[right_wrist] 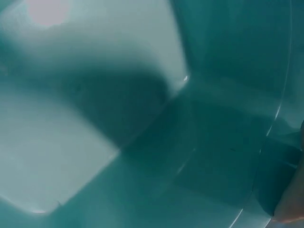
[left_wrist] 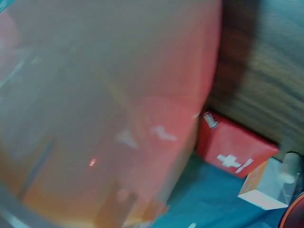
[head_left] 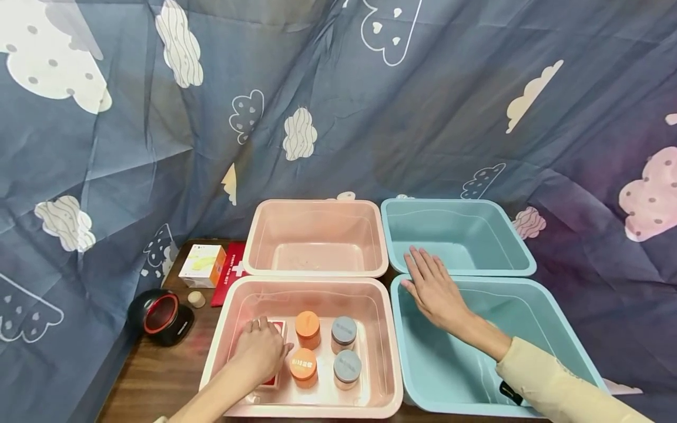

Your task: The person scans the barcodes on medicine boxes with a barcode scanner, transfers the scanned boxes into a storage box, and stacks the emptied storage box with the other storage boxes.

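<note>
partly hidden, a red-and-white box (head_left: pixel 280 329) lies in the near pink bin (head_left: pixel 378 341) beneath my left hand (head_left: pixel 259 352); whether my fingers clamp it, i cannot tell. just beside it, two orange-lidded jars (head_left: pixel 307 324) and two gray-lidded jars (head_left: pixel 344 331) stand upright. my right hand (head_left: pixel 436 291), fingers straight, is over the near blue bin (head_left: pixel 439 376). beyond are a far pink bin (head_left: pixel 317 258) and a far blue bin (head_left: pixel 449 235); at left, a red first aid kit (head_left: pixel 227 279) rests on the counter (head_left: pixel 153 382).
</note>
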